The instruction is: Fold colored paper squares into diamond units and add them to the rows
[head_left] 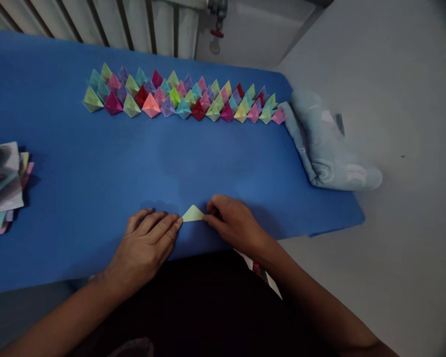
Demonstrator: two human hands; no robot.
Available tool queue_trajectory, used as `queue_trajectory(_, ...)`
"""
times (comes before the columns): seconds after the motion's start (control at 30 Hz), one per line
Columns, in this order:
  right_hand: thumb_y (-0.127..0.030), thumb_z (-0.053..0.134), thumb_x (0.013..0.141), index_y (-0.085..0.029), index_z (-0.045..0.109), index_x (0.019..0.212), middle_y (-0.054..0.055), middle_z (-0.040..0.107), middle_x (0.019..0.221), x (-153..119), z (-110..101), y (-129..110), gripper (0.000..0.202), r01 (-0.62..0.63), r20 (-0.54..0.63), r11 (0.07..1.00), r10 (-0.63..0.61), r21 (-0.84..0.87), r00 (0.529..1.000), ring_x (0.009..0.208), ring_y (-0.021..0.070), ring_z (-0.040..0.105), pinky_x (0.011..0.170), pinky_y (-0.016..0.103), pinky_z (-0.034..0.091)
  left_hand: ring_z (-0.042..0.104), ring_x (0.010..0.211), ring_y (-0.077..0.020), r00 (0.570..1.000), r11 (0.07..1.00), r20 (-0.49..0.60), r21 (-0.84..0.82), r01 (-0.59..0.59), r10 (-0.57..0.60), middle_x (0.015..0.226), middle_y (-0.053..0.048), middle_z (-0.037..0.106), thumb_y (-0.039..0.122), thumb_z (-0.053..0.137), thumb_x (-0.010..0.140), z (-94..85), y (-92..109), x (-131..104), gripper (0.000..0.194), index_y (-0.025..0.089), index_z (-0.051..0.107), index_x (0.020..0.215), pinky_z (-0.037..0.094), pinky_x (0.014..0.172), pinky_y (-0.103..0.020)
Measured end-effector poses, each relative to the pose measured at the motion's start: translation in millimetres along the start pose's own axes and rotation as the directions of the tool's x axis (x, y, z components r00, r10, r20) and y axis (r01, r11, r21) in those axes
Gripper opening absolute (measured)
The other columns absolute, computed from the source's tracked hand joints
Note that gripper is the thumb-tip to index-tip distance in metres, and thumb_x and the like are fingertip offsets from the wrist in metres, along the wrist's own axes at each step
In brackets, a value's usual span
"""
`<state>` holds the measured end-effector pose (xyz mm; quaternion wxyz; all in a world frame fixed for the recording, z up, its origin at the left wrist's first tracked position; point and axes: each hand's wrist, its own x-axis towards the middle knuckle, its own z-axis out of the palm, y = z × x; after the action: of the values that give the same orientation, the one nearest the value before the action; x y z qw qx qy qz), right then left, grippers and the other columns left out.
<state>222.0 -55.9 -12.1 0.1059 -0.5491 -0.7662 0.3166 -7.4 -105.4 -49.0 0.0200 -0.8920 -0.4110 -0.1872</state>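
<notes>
A pale yellow-green paper triangle [193, 213], folded with its point away from me, lies near the front edge of the blue table. At its left corner are the fingertips of my left hand [147, 243], which holds it down with the other fingers stretched over the tabletop; the thumb is mostly hidden. My right hand [235, 220] pinches the right corner between thumb and curled forefinger. Farther back stand rows of folded paper pieces [184, 108], pointed and many-coloured, set close together.
At the left edge is a stack of coloured paper sheets [7, 198]. A rolled grey-blue cloth [329, 148] rests at the table's right end. Behind the blue tabletop [208, 153] are a white radiator [141, 25] and a valve with a red handle [217, 33]. A wall stands at right.
</notes>
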Motion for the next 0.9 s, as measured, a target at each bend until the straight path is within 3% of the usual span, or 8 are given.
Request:
queue_trajectory(0.17, -0.013, 0.056, 0.084, -0.02, 0.051, 0.079, -0.002, 0.057, 0.077, -1, 1, 1, 0.01, 0.024, -0.01, 0.999, -0.024, 0.035, 1.0, 0.069, 0.0123, 0.05, 0.063, 0.025, 0.034, 0.062, 0.097, -0.0248, 0.999, 1.0, -0.045, -0.012, 0.009, -0.01, 0.112, -0.006, 0.072, 0.018, 0.05, 0.094, -4.1, 4, 10, 0.024, 0.019, 0.066, 0.113, 0.041, 0.092, -0.045)
queue_trajectory(0.3, -0.011, 0.055, 0.081, -0.02, 0.049, 0.077, -0.002, 0.055, 0.075, -2, 2, 0, 0.012, 0.041, -0.04, 0.998, -0.039, 0.046, 0.998, 0.07, 0.0126, 0.05, 0.064, 0.025, 0.035, 0.063, 0.088, -0.0219, 0.994, 0.989, 0.035, -0.109, 0.103, -0.099, 0.102, -0.006, 0.071, 0.026, 0.047, 0.096, -6.4, 2, 31, 0.021, 0.018, 0.066, 0.096, 0.043, 0.082, -0.041)
queue_trajectory(0.43, -0.011, 0.054, 0.081, -0.02, 0.05, 0.079, -0.002, 0.056, 0.076, -3, 4, 1, 0.01, 0.072, -0.079, 0.997, -0.069, 0.038, 0.995, 0.073, 0.0131, 0.051, 0.068, 0.025, 0.036, 0.062, 0.088, -0.0218, 0.982, 0.966, 0.062, -0.18, 0.187, -0.179, 0.1, -0.008, 0.068, 0.03, 0.049, 0.094, -3.3, -1, 48, 0.021, 0.017, 0.064, 0.101, 0.045, 0.077, -0.038)
queue_trajectory(0.63, -0.012, 0.057, 0.079, -0.019, 0.053, 0.079, -0.002, 0.058, 0.077, -1, 3, 5, 0.009, 0.032, -0.073, 0.994, -0.024, 0.109, 0.997, 0.071, 0.0118, 0.052, 0.067, 0.024, 0.037, 0.061, 0.093, -0.0221, 0.992, 0.98, 0.122, -0.188, 0.06, -0.037, 0.109, -0.009, 0.068, 0.027, 0.054, 0.091, 1.2, -3, 54, 0.019, 0.018, 0.065, 0.104, 0.047, 0.079, -0.038)
queue_trajectory(0.77, -0.016, 0.057, 0.08, -0.02, 0.055, 0.079, -0.004, 0.056, 0.073, -1, 1, 10, 0.004, -0.004, -0.081, 0.955, 0.029, 0.297, 0.996, 0.067, 0.0106, 0.05, 0.064, 0.024, 0.038, 0.065, 0.088, -0.0192, 0.982, 0.98, 0.183, -0.201, 0.0, 0.038, 0.106, -0.008, 0.069, 0.022, 0.052, 0.092, -0.4, -8, 59, 0.017, 0.017, 0.066, 0.099, 0.052, 0.079, -0.034)
queue_trajectory(0.9, -0.021, 0.059, 0.08, -0.02, 0.055, 0.077, -0.006, 0.052, 0.068, 0, -1, 15, 0.005, -0.032, -0.1, 0.856, 0.097, 0.517, 0.99, 0.061, 0.0092, 0.046, 0.059, 0.022, 0.037, 0.066, 0.084, -0.018, 0.981, 0.978, 0.185, -0.206, -0.026, 0.065, 0.101, -0.008, 0.07, 0.022, 0.048, 0.094, -1.9, -11, 63, 0.02, 0.016, 0.067, 0.096, 0.054, 0.078, -0.032)
